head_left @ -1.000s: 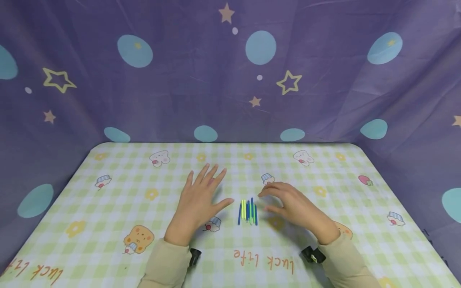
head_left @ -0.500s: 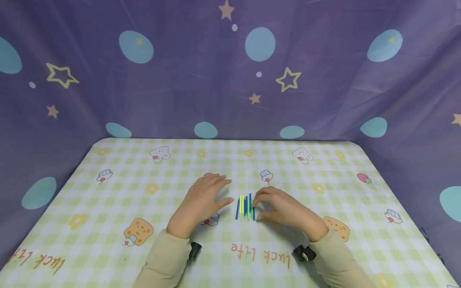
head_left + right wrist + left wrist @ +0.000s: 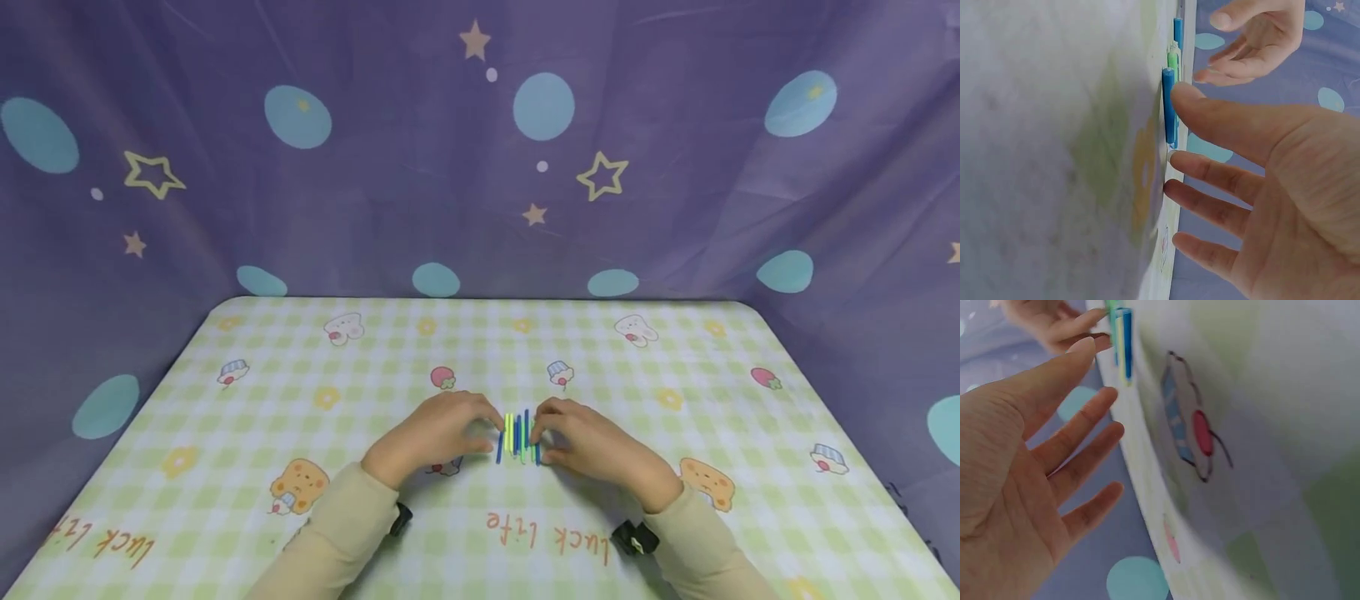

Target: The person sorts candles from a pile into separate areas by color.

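Several thin blue, yellow and green sticks [image 3: 509,433] lie side by side in a row on the tablecloth. My left hand [image 3: 442,429] is at the row's left side, its index fingertip right at the leftmost blue stick [image 3: 499,450]. At the opposite side, my right hand [image 3: 588,437] has its thumb and index fingertips at the rightmost blue stick [image 3: 1169,106]. Relaxed, spread fingers show on the left hand [image 3: 1029,456] in the left wrist view. Nearly straight fingers also show on the right hand [image 3: 1272,187] in the right wrist view.
A green-and-white checked tablecloth [image 3: 375,550] with printed cartoons covers the table. Behind it hangs a purple curtain [image 3: 435,183] with stars and blue ovals. A black wrist device [image 3: 635,537] sits at the right cuff.
My left hand has turned inward from spread fingers and moved right to the sticks. My right hand has moved left to the row's right side. The sticks stay in their row.
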`<state>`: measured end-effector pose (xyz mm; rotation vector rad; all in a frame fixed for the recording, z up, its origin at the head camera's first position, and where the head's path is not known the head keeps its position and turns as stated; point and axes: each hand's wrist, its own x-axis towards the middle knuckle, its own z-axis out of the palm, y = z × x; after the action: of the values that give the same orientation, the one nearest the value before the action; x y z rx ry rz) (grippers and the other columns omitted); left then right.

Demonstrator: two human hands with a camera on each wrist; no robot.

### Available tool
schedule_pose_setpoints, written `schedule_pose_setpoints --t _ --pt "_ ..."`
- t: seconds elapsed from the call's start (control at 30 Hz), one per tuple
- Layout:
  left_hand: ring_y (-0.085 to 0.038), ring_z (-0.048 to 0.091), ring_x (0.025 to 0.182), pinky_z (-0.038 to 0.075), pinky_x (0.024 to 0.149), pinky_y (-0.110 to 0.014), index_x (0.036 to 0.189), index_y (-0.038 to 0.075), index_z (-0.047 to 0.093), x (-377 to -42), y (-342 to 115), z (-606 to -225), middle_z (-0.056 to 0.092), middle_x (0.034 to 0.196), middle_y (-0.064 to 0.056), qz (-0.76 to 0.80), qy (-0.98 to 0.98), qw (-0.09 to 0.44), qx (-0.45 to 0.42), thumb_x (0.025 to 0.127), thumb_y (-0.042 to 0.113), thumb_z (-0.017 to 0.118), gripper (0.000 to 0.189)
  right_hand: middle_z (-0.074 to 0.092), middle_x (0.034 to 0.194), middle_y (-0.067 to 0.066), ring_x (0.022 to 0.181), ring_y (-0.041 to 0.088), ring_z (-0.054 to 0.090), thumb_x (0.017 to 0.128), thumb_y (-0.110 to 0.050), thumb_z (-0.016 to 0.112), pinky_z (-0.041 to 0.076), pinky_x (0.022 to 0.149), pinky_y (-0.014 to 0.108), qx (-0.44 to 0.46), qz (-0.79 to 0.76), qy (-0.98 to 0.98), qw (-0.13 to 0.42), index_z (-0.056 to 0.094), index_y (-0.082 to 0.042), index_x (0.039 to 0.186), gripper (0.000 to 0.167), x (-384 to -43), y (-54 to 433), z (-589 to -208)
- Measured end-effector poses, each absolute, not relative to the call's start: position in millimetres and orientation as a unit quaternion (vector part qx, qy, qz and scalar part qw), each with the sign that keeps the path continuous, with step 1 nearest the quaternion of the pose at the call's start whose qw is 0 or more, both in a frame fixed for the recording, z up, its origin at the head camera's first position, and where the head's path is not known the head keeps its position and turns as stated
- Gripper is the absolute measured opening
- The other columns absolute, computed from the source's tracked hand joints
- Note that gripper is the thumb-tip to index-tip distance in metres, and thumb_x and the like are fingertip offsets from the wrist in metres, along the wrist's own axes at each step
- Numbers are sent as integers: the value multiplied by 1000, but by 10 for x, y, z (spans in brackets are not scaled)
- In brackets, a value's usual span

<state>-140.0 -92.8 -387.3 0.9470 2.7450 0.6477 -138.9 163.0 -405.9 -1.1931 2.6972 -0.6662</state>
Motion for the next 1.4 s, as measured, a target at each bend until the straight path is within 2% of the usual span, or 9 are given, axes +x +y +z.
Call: schedule_pose_setpoints --t 0.13,0.4,0.6,0.87,1.03,1.4 --pt "-14 61 106 47 94 -37 106 23 75 -1438 -918 -3917 67 111 9 201 917 89 334 83 25 81 24 59 120 7 110 24 58 85 -13 78 48 94 42 -393 -210 894 50 71 -15 101 17 -1388 1631 -4065" --pt "-13 61 96 48 88 -33 99 23 76 -1499 -902 -3962 66 101 9 193 907 97 361 80 22 83 20 60 116 8 105 25 60 82 -6 80 50 90 41 -403 -195 894 24 73 -14 93 15 -1367 1608 -4083" --pt "-11 58 92 47 84 -30 94 25 76 -1555 -869 -3972 64 97 11 189 905 107 367 78 22 85 19 60 109 6 96 21 58 78 -2 81 50 85 38 -395 -187 900 2 73 -16 84 18 -1360 1621 -4093" --pt "-9 51 83 44 77 -27 89 27 76 -1599 -838 -4001 60 93 12 185 904 131 363 77 23 84 15 57 100 -1 87 17 54 74 -6 85 48 80 35 -387 -175 905 -7 70 -19 77 20 -1364 1642 -4115" --pt "-9 47 78 42 71 -26 85 28 74 -1634 -820 -4008 56 91 10 177 906 126 363 75 25 84 15 55 98 -2 85 15 51 73 -6 85 46 77 33 -387 -179 905 -15 66 -21 73 24 -1373 1654 -4125" --pt "-10 47 76 43 70 -27 79 26 73 -1690 -775 -3961 56 90 9 158 907 113 374 71 28 86 15 55 99 -2 86 15 51 75 -7 85 46 78 34 -385 -181 905 -13 65 -21 73 25 -1399 1676 -4112"
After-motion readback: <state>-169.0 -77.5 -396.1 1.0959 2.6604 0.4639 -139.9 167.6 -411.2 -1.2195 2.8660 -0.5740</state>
